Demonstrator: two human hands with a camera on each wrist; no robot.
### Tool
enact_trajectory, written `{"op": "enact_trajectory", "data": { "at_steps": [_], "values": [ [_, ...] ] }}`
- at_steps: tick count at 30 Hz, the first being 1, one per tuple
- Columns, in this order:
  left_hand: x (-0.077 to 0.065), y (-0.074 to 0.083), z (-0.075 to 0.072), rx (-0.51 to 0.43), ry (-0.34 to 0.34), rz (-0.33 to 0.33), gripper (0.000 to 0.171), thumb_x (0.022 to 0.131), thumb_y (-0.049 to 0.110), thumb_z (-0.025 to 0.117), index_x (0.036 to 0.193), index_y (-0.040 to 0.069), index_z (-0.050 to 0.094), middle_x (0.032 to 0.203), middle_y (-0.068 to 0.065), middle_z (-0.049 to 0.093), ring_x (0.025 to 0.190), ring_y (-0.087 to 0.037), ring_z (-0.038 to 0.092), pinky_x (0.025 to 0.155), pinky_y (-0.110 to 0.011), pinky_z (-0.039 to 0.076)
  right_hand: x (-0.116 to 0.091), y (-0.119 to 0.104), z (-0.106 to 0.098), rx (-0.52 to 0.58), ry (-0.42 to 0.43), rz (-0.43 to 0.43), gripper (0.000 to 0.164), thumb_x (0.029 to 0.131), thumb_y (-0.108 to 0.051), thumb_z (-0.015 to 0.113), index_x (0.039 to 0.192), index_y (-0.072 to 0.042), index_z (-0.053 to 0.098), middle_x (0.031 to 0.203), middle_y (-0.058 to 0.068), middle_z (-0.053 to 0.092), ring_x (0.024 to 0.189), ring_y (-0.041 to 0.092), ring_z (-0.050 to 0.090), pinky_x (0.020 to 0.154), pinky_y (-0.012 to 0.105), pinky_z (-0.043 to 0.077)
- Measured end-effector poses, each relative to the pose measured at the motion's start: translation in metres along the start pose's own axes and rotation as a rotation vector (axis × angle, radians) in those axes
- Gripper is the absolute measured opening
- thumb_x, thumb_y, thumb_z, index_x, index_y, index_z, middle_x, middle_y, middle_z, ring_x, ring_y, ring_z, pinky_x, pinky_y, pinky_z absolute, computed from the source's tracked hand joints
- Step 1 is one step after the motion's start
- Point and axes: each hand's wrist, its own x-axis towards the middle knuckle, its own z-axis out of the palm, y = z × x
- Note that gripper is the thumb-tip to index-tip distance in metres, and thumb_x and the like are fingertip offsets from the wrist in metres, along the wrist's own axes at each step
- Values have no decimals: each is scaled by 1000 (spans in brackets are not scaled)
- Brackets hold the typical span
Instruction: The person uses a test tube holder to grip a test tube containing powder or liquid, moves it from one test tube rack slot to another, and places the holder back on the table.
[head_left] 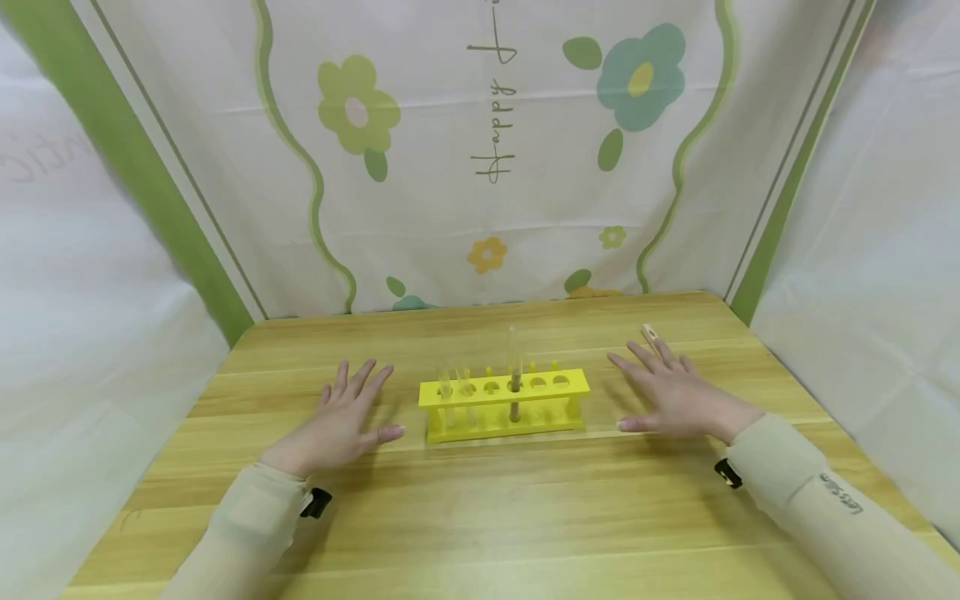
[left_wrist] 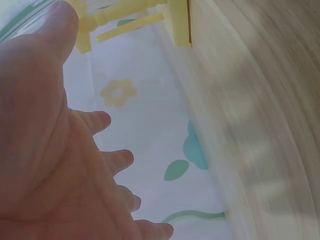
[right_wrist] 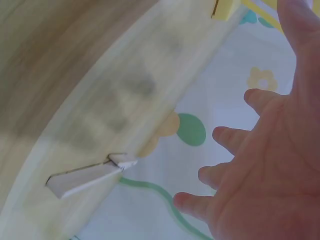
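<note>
A yellow test tube rack (head_left: 505, 398) stands mid-table between the two hands. Two clear test tubes (head_left: 445, 387) sit in its left holes. Further right, a taller test tube (head_left: 514, 367) holds something dark in its lower part. To the left of the rack, my left hand (head_left: 337, 425) is spread palm down with nothing in it. My right hand (head_left: 675, 396), fingers also spread, is to the right of the rack and holds nothing. Just beyond its fingertips lies a small, slim whitish piece (right_wrist: 90, 176); its kind is unclear.
The wooden table (head_left: 480, 508) ends at a hanging white cloth (head_left: 435, 192) printed with flowers. More white cloth (head_left: 82, 275) hangs along the left and right sides.
</note>
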Motion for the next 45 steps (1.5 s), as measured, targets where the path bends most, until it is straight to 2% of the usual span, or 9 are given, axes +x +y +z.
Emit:
{"op": "enact_trajectory", "data": {
  "at_steps": [7,12,15,18,23,30,39,43,45],
  "values": [
    [3,1,3,-29,20,32,93,93,64,53,159,12,13,163,-21,1,143,-51,-14,107,-73,4,-5,11,-8,17,0,32,99,86,-64,64,159,-19,17,162,23,-1,140,59,-1,100,79,8],
    [6,2,7,-99,17,38,90,94,59,56,159,13,13,163,-19,5,144,-48,-11,108,-72,6,-6,22,-13,-15,32,46,93,89,-60,64,158,-13,22,161,24,11,137,63,7,98,80,15],
    [9,2,10,-212,-9,40,87,97,53,57,160,16,10,163,-17,7,146,-46,-3,108,-70,10,-6,32,-16,-27,52,59,82,91,-50,67,153,-7,35,155,28,27,135,62,18,100,76,21],
    [13,0,16,-407,-46,48,85,98,44,61,160,18,9,163,-15,12,146,-44,11,111,-64,17,-3,39,-18,-10,64,88,66,94,-40,68,142,1,50,141,32,45,128,58,38,98,70,32],
    [22,0,28,-624,-45,39,77,95,31,69,156,15,26,153,-14,37,140,-38,34,108,-54,34,3,50,-22,7,67,183,56,98,-42,61,133,2,58,124,29,61,110,51,57,88,64,44],
    [36,4,39,-715,24,-58,63,88,28,78,143,15,49,129,-3,60,117,-25,56,96,-44,48,15,68,-20,42,61,292,50,98,-33,62,129,6,58,111,29,66,100,48,61,80,60,49],
    [47,8,48,-800,7,0,27,91,16,74,114,8,62,107,-6,68,100,-23,64,82,-33,55,31,83,-15,67,17,415,68,97,-48,60,129,12,55,126,36,55,108,55,55,80,63,47],
    [48,10,51,-795,47,-1,21,90,15,75,108,9,65,102,-5,69,94,-22,65,77,-32,55,35,88,-10,77,7,434,72,95,-50,61,128,13,54,126,37,55,104,52,57,77,60,49],
    [48,11,54,-789,53,-14,21,90,15,75,108,11,66,103,-3,69,94,-21,64,77,-31,54,36,89,-7,91,-3,440,68,95,-50,62,123,12,58,118,33,61,94,45,62,72,55,50]
  ]
}}
